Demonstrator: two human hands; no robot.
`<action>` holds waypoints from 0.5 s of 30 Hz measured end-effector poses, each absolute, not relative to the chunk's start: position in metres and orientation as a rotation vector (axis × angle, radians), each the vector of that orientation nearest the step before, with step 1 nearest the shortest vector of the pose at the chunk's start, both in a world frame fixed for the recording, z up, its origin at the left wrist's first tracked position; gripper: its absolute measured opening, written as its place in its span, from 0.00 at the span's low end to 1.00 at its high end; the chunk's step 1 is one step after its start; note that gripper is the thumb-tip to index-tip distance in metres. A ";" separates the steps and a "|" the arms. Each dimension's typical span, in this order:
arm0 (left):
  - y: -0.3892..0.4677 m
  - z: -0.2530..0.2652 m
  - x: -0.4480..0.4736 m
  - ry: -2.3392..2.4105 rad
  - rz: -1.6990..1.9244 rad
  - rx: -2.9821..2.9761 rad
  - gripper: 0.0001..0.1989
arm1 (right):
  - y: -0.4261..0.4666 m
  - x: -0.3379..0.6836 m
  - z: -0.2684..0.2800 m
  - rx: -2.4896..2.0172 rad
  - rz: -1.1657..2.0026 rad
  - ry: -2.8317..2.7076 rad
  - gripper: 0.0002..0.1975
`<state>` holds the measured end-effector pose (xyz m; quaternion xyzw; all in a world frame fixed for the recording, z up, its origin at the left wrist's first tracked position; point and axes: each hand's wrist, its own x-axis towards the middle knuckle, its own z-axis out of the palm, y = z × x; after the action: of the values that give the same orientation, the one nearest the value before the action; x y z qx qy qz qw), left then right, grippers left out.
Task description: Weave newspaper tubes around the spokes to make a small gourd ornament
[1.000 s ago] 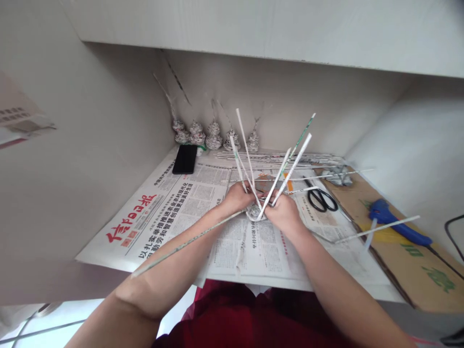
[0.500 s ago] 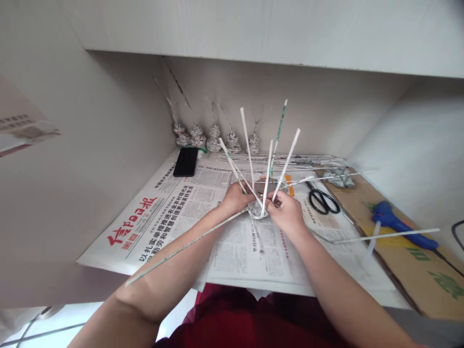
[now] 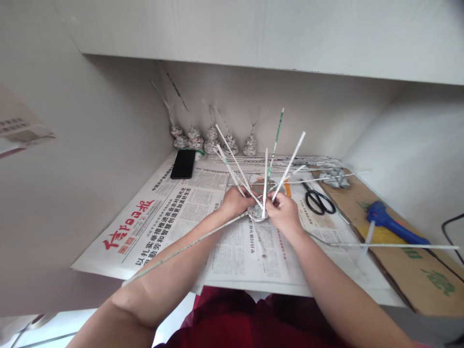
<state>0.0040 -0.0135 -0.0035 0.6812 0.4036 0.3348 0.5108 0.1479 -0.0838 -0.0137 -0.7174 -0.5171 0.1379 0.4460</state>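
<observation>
Newspaper (image 3: 235, 263) is spread beneath the fingers (image 3: 277, 200), wall (image 3: 326, 121) behind; paper weave (image 3: 255, 211) is pinched by left hand (image 3: 235, 201) and right hand (image 3: 286, 212).

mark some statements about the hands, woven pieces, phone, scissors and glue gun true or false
1. The left hand and right hand are both at the small woven piece. True.
2. The phone lies to the right of the scissors. False: it lies to their left.
3. Paper sticks rise from the small woven piece. True.
4. The scissors have red handles. False: they are black.
5. The glue gun is blue. True.
6. Only two woven figures stand at the back. False: five do.
</observation>
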 end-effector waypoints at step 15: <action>-0.020 -0.006 0.010 0.878 0.954 1.638 0.09 | -0.078 0.156 -0.015 -1.738 0.433 -1.173 0.11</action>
<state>0.0100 -0.0202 -0.0056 0.6778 0.3634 0.3951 0.5024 0.1561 -0.0784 -0.0149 -0.7124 -0.4806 0.1776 0.4796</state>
